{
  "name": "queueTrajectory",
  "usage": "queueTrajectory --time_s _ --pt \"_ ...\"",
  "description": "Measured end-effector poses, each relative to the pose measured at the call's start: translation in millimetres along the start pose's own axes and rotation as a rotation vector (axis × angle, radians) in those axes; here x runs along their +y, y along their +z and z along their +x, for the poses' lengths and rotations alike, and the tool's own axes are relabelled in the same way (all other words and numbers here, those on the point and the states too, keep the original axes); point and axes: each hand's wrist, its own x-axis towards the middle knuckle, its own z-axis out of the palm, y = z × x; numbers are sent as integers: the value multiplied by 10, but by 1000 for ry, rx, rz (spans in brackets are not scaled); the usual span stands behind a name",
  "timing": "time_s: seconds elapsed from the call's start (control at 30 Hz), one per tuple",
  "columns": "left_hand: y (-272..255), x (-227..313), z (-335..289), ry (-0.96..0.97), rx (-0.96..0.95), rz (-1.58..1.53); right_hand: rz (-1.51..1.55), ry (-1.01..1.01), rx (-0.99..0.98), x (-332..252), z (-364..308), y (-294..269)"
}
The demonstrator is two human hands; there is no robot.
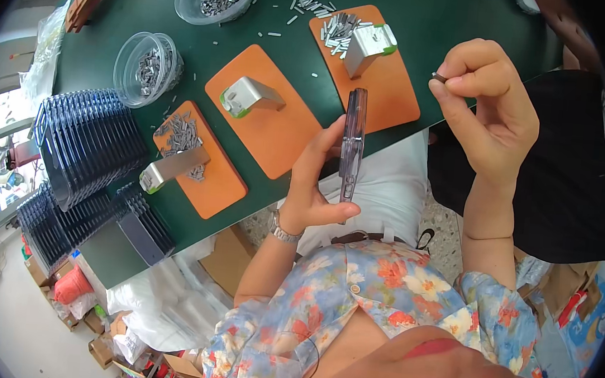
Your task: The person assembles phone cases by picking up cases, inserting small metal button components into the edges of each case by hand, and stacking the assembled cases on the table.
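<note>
Edge-on case (353,139), any writing illegible

Green, deep green, filled the tabletop (300,65) at eleven o'clock, and from my distant console I caught orange, plain orange, on the boards (278,142) at nine, eleven and one! The brackets (257,93) gleamed silver with bright green edges. Out at nine, the stack (89,145) shone blue-black. The left hand (310,182) held a smoky purple-grey part (352,143); towards two, the right hand (493,105) had a dark brown bit (439,78). At five, the shirt (408,292): soft blue, bursting with red, orange and white flowers!
</note>
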Motion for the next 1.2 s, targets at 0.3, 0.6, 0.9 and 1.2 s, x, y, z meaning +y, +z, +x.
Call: queueTrajectory --time_s 0.3,0.6,0.9,1.2 --pt "-47 -29 -68 41 -7 25 92 141 -37 -21 24 72" --pt "-137 63 -128 65 -22 63 287 303 -259 135 13 27" --pt "-194 139 -175 82 -27 34 376 407 -395 254 573 96" --pt "-273 230 -203 68 -47 42 181 503 -525 206 761 239"
